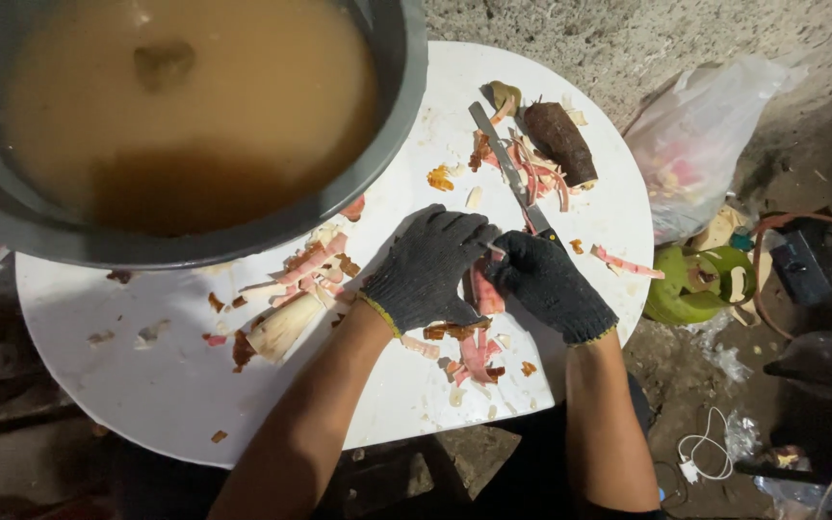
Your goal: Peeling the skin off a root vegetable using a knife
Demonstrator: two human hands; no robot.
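Two hands in dark knitted gloves are working over one round white table [146, 385]. The left hand [426, 265] is curling down over a pink, peeled piece [485, 292], gripping it against the tabletop. The right hand [549, 284] is clenching the handle of the one knife [507, 164], whose long blade is pointing away toward the far edge of the table.

One dark brown, unpeeled root [560, 143] is lying beside the blade near the far rim, with a heap of pink and white peelings [532, 173] touching it. One pale, cream-coloured stalk piece [283, 327] is lying to the left of the left hand, among more scattered peel strips. Further scraps are lying just under both wrists.

One large grey basin [392, 144] of cloudy brown liquid is taking up the far left part of the table, its rim overhanging the table's edge. Open white surface is showing mostly on the near left side. The hands are working close to the near right edge.

Off the table on the right, one clear plastic bag [695, 144] and one green gas cylinder [695, 284] are sitting on the ground, crowding that side.
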